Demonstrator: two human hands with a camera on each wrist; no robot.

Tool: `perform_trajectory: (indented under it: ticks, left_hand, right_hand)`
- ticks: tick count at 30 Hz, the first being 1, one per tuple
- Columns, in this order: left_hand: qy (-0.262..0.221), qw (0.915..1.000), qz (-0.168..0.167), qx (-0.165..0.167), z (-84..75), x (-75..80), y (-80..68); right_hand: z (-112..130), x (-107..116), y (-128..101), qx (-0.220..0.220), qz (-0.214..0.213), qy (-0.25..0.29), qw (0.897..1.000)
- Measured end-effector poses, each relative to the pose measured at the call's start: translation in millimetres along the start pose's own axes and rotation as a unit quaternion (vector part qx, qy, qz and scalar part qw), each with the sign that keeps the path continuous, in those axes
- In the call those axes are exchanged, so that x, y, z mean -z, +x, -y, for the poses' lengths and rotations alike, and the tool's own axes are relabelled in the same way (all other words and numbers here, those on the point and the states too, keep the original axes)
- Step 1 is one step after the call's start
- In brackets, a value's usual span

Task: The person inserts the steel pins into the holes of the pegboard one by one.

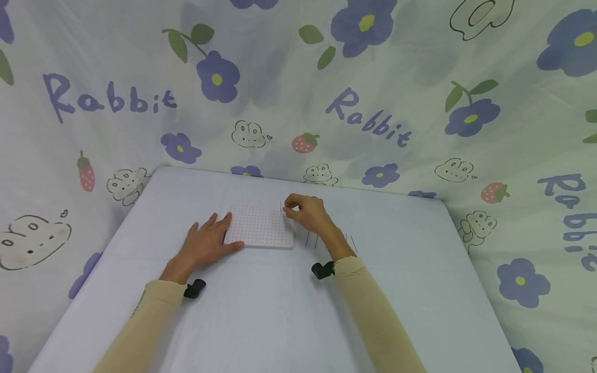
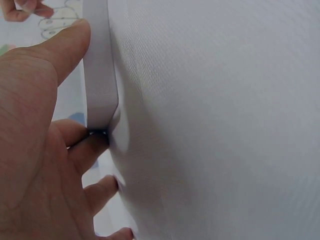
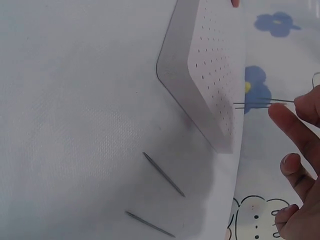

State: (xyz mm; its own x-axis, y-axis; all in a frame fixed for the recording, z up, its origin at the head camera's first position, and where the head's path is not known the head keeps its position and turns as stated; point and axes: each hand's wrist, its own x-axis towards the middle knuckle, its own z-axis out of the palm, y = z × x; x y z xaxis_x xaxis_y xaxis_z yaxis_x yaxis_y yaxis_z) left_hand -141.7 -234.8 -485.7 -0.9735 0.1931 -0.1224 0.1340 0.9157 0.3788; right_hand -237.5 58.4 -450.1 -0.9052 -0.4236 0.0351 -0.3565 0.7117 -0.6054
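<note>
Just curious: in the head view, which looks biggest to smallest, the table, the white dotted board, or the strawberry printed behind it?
1. table
2. white dotted board
3. strawberry, though it sits farther back, so it may look smaller than it is.

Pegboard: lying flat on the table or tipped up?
Flat. The white pegboard lies holes-up on the table; the left hand rests against its left edge.

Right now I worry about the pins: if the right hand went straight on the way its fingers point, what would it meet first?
Probably the white perforated board: the right hand pinches thin pins at its far right corner, pointing left across it.
</note>
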Motion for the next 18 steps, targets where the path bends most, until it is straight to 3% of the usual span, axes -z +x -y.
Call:
perform_trajectory:
  ticks: [18]
  left_hand:
    - [0.003, 1.0000, -0.001, 0.001, 1.7, -2.2, 0.2]
  right_hand:
    - [-6.8, -12.9, 4.3, -0.002, 0.015, -0.006, 1.000]
